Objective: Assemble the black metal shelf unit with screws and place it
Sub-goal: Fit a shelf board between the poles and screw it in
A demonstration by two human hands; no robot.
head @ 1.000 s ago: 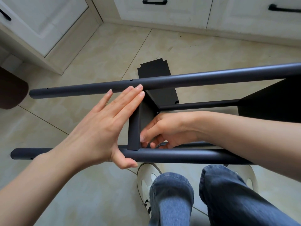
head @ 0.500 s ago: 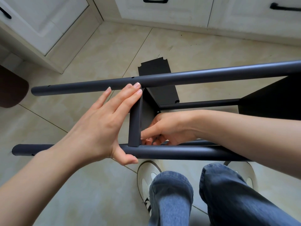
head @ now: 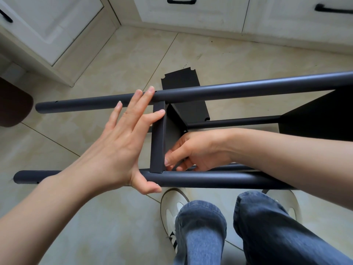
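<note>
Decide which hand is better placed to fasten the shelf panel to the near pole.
Right. The right hand already pinches at the panel's corner by the near pole; the left hand lies open, bracing both poles.

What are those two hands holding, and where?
The left hand braces the black metal shelf frame flat, spanning its two tubes. The right hand pinches something at the shelf panel's lower corner; what cannot be told.
</note>
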